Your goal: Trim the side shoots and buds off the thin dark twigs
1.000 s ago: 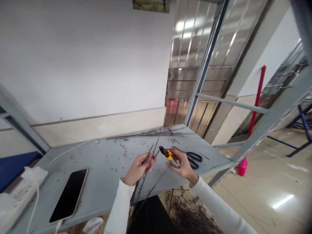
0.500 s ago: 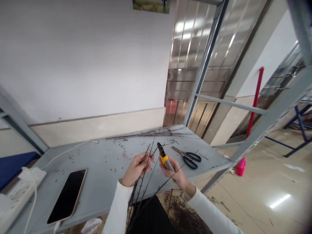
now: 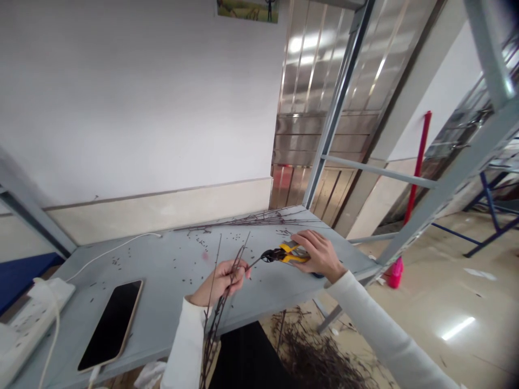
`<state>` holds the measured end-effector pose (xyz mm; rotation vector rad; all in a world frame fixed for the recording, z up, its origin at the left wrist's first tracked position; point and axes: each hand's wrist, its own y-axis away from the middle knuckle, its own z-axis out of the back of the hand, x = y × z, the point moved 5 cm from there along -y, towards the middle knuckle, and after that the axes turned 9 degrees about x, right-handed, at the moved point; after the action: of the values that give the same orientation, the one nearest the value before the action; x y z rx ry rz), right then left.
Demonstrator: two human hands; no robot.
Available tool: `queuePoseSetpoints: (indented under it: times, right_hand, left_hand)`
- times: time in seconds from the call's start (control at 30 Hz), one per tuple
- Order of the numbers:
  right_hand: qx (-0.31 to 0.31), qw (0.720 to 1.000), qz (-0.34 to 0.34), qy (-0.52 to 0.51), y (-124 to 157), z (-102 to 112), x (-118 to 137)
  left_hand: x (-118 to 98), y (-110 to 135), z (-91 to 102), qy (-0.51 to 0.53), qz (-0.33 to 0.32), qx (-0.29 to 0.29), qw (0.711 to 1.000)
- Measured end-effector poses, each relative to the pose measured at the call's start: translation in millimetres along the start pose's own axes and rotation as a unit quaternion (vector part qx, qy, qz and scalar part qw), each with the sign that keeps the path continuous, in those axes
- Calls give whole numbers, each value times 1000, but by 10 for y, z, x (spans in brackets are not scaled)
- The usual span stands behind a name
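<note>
Grey tabletop (image 3: pixel 162 308) here, pushed up along a plain white wall (image 3: pixel 141 97), with shiny metal panels (image 3: pixel 308 92) off to the right behind the frame. Tiny dark bits (image 3: pixel 203 243) are scattered all over it, and a loose spread of long stems (image 3: pixel 251 220) lies across the back edge. Left side's got a phone (image 3: pixel 111 327) lying screen up, a white cable (image 3: pixel 103 251) trailing past it, and a power strip (image 3: pixel 32 329) by the corner. Now the hands: left hand (image 3: pixel 221 281) is over the front half of the table, fingers pinched around a few thin dark twigs (image 3: pixel 217 313), which poke up past the fingers and run down over the table's front edge towards the lap. Right hand (image 3: pixel 320 254) is wrapped around the yellow and grey handles of some pliers (image 3: pixel 284 253), head pointing left. One short twig end (image 3: pixel 254 263) sticks out from the left fingertips and meets the pliers' dark jaws; can't tell if they're actually clamped on it. Just under the right hand you can make out a bit of dark handle (image 3: pixel 318 275), the rest is hidden. Down on the floor there's a big messy heap of clippings (image 3: pixel 320 354), right by the person's dark-clothed lap (image 3: pixel 249 359).
</note>
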<state>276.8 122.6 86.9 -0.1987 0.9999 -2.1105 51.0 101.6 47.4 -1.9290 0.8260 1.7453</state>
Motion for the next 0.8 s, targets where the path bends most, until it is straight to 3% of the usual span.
queuePoseSetpoints:
  times: [0.13,0.27,0.33,0.4,0.43,0.5,0.6,0.67,0.7,0.77,0.8]
  right_hand:
    - [11,998,34,-54,5,16,52]
    - [34,984,-16,-175,35,-32,168]
    - [43,959,-62,-273,58,-90,253]
    - [49,907,-122,-399,89,-177,358]
    - [55,867,-154,-470,109,-235,421]
    - [80,754,-207,-618,151,-368,582]
    - [141,531,-235,-802,215,-528,881]
    - [184,379,-232,-877,258,-575,1055]
    - [200,316,-230,-898,277,-582,1115]
    - [213,231,-219,-924,293,-574,1178]
    - [212,215,-213,-929,287,-564,1179]
  left_hand:
    - [18,-19,-18,45,13,14,999]
    - [2,-47,-89,68,10,51,996]
    - [-22,-59,-113,67,8,49,997]
    - [-57,-68,-134,64,1,52,997]
    - [-77,-72,-138,61,-6,52,997]
    - [-111,-80,-130,47,-21,53,997]
    - [-135,-87,-86,10,-34,34,999]
    - [-142,-88,-54,-15,-35,10,999]
    - [-147,-87,-44,-26,-36,0,999]
    - [-156,-90,-47,-46,-40,-1,998]
    - [-159,-92,-53,-53,-46,4,998]
